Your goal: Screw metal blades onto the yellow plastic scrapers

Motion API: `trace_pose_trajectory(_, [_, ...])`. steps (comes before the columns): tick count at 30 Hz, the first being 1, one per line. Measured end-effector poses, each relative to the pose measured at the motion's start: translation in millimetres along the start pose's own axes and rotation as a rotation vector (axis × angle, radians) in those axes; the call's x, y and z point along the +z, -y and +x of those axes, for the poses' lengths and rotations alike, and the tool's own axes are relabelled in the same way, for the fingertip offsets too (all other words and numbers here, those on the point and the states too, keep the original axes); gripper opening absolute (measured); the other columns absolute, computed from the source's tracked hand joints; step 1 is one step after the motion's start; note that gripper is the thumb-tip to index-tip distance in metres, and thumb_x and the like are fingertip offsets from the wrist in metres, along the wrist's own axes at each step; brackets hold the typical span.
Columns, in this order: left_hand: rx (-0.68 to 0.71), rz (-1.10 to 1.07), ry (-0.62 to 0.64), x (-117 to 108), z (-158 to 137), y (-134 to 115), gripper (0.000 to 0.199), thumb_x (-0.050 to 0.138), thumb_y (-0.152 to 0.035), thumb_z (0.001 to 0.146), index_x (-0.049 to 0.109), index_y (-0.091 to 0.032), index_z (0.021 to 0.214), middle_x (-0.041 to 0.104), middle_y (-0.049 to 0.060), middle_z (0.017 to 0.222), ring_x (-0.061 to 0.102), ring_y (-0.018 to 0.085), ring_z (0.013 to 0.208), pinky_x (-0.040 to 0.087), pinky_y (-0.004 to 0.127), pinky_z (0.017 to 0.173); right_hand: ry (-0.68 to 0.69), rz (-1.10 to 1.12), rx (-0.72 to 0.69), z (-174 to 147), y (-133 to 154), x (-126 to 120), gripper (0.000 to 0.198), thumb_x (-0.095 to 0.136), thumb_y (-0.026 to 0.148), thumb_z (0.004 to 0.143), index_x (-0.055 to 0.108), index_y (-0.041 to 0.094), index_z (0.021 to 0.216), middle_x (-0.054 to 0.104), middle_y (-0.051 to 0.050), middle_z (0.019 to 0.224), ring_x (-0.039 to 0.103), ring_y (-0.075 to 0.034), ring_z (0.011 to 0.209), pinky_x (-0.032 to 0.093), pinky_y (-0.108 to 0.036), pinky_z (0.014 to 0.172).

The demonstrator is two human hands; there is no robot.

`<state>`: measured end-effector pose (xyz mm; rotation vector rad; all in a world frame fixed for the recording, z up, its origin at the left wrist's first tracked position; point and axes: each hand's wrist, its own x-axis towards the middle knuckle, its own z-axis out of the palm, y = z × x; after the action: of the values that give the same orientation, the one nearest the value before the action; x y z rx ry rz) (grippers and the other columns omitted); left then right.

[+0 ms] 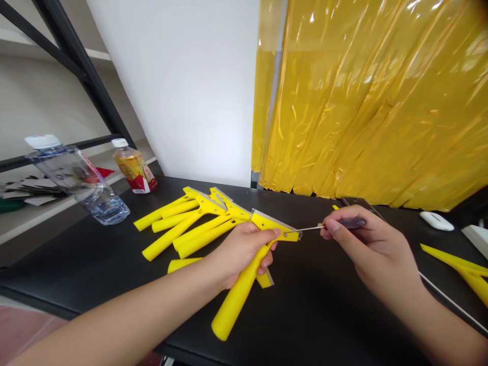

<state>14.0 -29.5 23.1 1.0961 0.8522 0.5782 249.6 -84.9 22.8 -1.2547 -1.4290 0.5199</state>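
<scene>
My left hand point(244, 249) is closed around a yellow scraper point(240, 300), near where its round handle meets the wide head. A metal blade edge runs along the top of that head, and screws show on its face. In my right hand point(366, 244) is a screwdriver point(351, 222) with a dark, see-through handle. Its thin shaft points left, and the tip is at the screw near the right end of the scraper head. Several more yellow scrapers point(206, 203) lie piled to the left. Another scraper sits under my left hand, partly hidden by it.
A clear water bottle point(87, 183) and a drink bottle with a red and yellow label point(134, 168) stand at the left on the black table point(114, 284). To the right are a white earbud case point(436, 220), a yellow piece point(463, 264) and a white cable point(453, 300). Yellow plastic sheeting point(366, 101) hangs behind.
</scene>
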Motion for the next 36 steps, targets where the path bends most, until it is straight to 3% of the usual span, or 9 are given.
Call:
trace_pose_trajectory(19, [0.022, 0.021, -0.018, -2, 2, 1, 0.036, 0.068, -0.046, 0.091, 0.055, -0.020, 0.070, 0.050, -0.003, 0.047, 0.046, 0.010, 0.039, 0.034, 0.023, 0.044, 0.003, -0.168, -0.154, -6, 8, -2, 0.007, 0.069, 0.036, 0.097, 0.071, 0.030, 0.098, 0.073, -0.002, 0.088, 0.070, -0.021, 0.081, 0.055, -0.031, 0.066])
trace_pose_trajectory(23, [0.026, 0.034, -0.021, -1, 2, 2, 0.036, 0.068, -0.047, 0.091, 0.055, -0.020, 0.071, 0.050, -0.004, 0.047, 0.046, 0.010, 0.039, 0.035, 0.023, 0.044, 0.007, -0.279, -0.191, -5, 9, -2, 0.009, 0.067, 0.037, 0.097, 0.070, 0.029, 0.097, 0.073, -0.002, 0.084, 0.069, -0.020, 0.074, 0.055, -0.031, 0.062])
trace_pose_trajectory(30, [0.091, 0.221, -0.110, 1, 1, 2, 0.039, 0.065, -0.050, 0.092, 0.052, -0.021, 0.068, 0.052, -0.003, 0.046, 0.047, 0.012, 0.039, 0.038, 0.025, 0.046, 0.067, -0.490, -0.418, -9, 16, -4, 0.012, 0.068, 0.032, 0.097, 0.063, 0.030, 0.108, 0.074, -0.001, 0.093, 0.072, -0.019, 0.080, 0.057, -0.031, 0.070])
trace_pose_trajectory(36, [0.134, 0.375, -0.197, 0, -5, -5, 0.048, 0.061, -0.052, 0.094, 0.047, -0.022, 0.059, 0.049, -0.004, 0.044, 0.044, 0.011, 0.037, 0.040, 0.027, 0.049, 0.116, -0.683, -0.574, -14, 24, -1, 0.013, 0.058, 0.027, 0.102, 0.054, 0.027, 0.114, 0.074, -0.007, 0.105, 0.075, -0.025, 0.093, 0.058, -0.037, 0.076])
